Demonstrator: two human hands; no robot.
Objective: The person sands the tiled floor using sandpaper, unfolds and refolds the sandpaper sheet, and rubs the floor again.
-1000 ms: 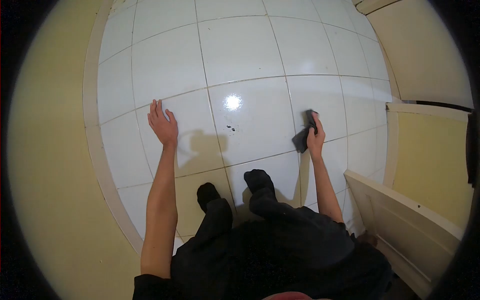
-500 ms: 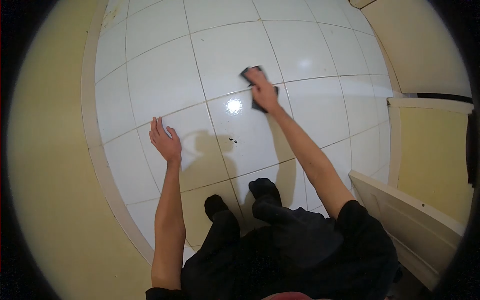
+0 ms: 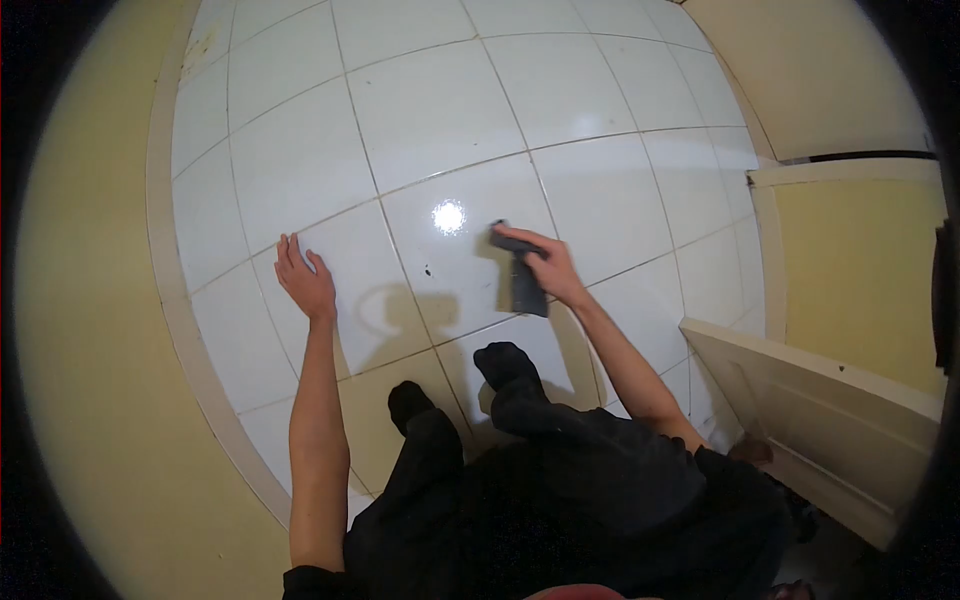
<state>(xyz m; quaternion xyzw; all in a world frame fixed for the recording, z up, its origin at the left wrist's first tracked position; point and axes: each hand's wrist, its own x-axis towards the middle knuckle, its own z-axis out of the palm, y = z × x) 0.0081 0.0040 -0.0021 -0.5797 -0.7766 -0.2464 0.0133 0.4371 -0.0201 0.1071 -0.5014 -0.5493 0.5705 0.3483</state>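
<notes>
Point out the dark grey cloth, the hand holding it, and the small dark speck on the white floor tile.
Dark grey cloth (image 3: 527,287), head view, lower hanging part.
Right hand (image 3: 549,265), head view, back of the hand.
Small dark speck (image 3: 427,270), head view, on the speck itself.

Your left hand (image 3: 305,282) lies flat on the floor (image 3: 420,110); the cloth (image 3: 524,280) under your right hand (image 3: 550,268) sits right of it.

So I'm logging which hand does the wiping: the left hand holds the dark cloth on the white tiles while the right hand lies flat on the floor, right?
Not quite: the hands are swapped. In the head view the right hand holds the dark cloth on the white tiles, while the left hand lies flat on the floor.
</notes>
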